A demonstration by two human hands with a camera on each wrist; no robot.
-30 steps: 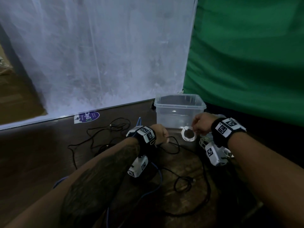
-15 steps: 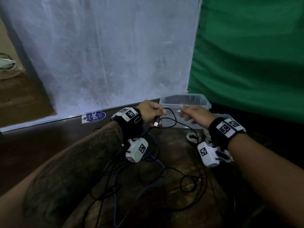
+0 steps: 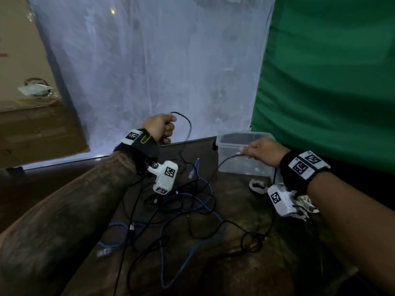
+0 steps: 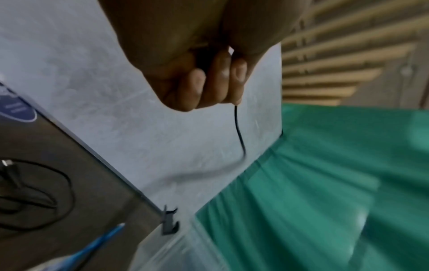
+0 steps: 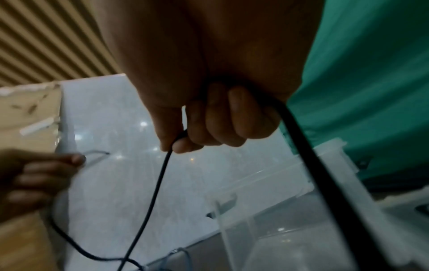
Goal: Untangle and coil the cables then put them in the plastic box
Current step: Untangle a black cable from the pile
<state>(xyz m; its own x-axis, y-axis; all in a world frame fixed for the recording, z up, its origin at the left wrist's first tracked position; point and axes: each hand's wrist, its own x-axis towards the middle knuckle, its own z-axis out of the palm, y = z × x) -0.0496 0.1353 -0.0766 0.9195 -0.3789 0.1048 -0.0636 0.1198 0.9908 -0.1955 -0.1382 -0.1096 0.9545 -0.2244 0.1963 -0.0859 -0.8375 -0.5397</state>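
While the left hand (image 3: 160, 127) is lifting one end of the black cable (image 3: 188, 127) in a closed fist, the right hand (image 3: 262, 151) is pinching it just above the plastic box (image 3: 222, 159), apparently drawing it free of the blue cable (image 3: 205, 201) tangle

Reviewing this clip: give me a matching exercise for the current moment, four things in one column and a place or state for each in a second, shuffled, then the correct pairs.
Things:
1. black cable
2. blue cable
3. plastic box
4. white cable

Places or states:
A. lying loose in the tangle on the table
B. coiled on the table by the near side of the box
C. held up off the table by the left hand and the right hand
D. standing open with no cable inside

Pairs: 1-C, 2-A, 3-D, 4-B
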